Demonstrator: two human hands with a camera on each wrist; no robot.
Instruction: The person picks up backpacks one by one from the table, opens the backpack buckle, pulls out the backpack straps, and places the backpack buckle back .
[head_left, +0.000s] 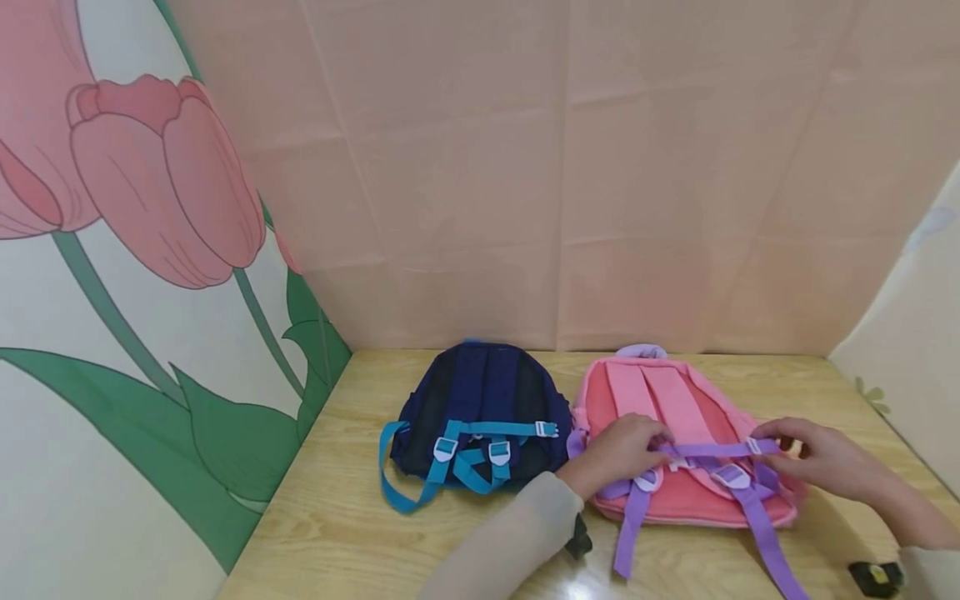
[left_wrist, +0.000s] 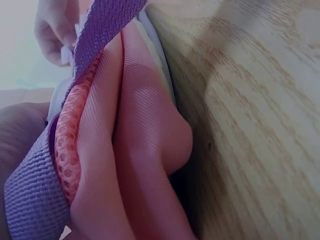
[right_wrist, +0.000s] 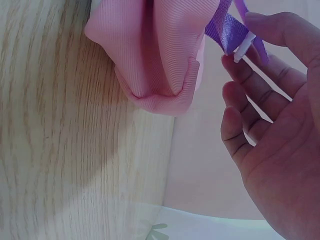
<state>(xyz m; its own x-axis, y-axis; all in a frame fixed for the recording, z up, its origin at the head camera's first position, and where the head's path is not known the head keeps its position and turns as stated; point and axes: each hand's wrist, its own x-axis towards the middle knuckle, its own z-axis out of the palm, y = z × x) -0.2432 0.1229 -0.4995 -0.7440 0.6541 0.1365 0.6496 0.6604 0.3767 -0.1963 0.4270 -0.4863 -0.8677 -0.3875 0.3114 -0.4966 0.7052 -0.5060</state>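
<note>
A pink backpack [head_left: 686, 510] lies on the table with its shoulder straps facing up. Across it runs a purple chest strap [head_left: 712, 451], stretched between both hands. My left hand [head_left: 624, 446] pinches the strap's left part near the middle of the bag. At the strap's right end, my right hand [head_left: 836, 462] grips it beside a white slider [head_left: 753, 447]. In the right wrist view the thumb and index finger hold the purple webbing by the white plastic piece [right_wrist: 244, 47]. The left wrist view shows the pink side fabric [left_wrist: 145, 100]; the left fingertips are hidden there.
A navy backpack [head_left: 468, 383] with bright blue straps [head_left: 408, 502] and white buckles lies just left of the pink one. Two loose purple strap ends [head_left: 633, 533] hang toward the front of the wooden table [head_left: 330, 508]. A pinkish wall covering [head_left: 465, 208] rises behind.
</note>
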